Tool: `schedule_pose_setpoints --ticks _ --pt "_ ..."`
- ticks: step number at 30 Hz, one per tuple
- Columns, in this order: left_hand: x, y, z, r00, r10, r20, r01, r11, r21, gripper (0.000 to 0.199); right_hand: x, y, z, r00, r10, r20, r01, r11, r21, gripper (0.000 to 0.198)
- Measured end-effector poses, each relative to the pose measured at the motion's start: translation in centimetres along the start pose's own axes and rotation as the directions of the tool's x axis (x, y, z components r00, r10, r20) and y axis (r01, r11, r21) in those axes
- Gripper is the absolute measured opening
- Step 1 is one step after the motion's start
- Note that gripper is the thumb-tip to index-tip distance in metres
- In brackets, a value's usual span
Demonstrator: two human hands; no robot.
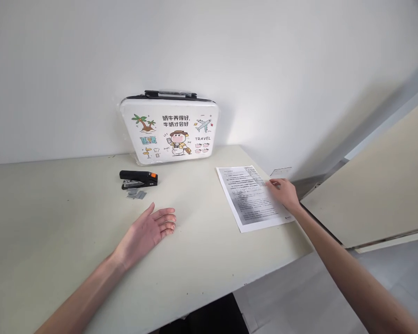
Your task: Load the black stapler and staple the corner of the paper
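Observation:
My left hand (146,230) rests palm up on the table with its fingers spread and nothing in it. Just beyond it lie a black stapler (138,179) with an orange button and several strips of grey staples (136,194). Farther right, my right hand (282,192) has its fingers closed at the right edge of a printed sheet of paper (251,199). The paper lies flat near the table's right end; whether it is one sheet or more I cannot tell.
A white case (177,132) with cartoon prints and a black handle leans against the wall behind the table (73,222). A pale panel (372,185) stands to the right, past the table's edge. Something black (209,317) sits below the front edge.

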State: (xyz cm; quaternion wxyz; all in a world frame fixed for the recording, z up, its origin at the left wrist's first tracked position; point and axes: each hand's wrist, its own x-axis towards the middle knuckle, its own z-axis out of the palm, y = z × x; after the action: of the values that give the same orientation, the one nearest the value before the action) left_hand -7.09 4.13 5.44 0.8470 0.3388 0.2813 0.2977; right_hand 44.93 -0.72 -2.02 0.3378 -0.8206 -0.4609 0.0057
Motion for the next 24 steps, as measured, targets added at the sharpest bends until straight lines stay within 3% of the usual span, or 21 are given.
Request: schedule_pose_setpoints --ticks 5,11,15,20,24 --pt "0.1 -0.1 -0.1 1.0 0.007 0.002 -0.007 1.0 0.016 0.045 -2.0 0.8 -0.1 0.997 -0.065 0.03 0.067 0.995 -0.077 0.086" --pt "0.2 -0.1 -0.2 1.0 0.006 0.005 -0.006 1.0 0.017 0.045 -2.6 1.8 -0.5 0.988 -0.14 0.061 0.144 0.987 -0.064 0.09" --pt "0.2 -0.1 -0.1 1.0 0.013 -0.005 -0.013 1.0 0.017 0.043 -2.7 0.8 -1.4 0.985 -0.158 0.073 0.163 0.984 -0.073 0.091" --pt "0.1 -0.1 0.1 1.0 0.02 -0.02 -0.019 0.999 0.03 0.042 -5.4 -5.0 -1.9 0.95 -0.311 -0.004 0.31 0.949 -0.054 0.068" --pt "-0.1 -0.1 0.3 0.998 0.043 -0.05 -0.039 0.996 0.076 0.037 -9.1 -12.5 0.4 0.901 -0.403 0.16 0.35 0.894 0.278 0.036"
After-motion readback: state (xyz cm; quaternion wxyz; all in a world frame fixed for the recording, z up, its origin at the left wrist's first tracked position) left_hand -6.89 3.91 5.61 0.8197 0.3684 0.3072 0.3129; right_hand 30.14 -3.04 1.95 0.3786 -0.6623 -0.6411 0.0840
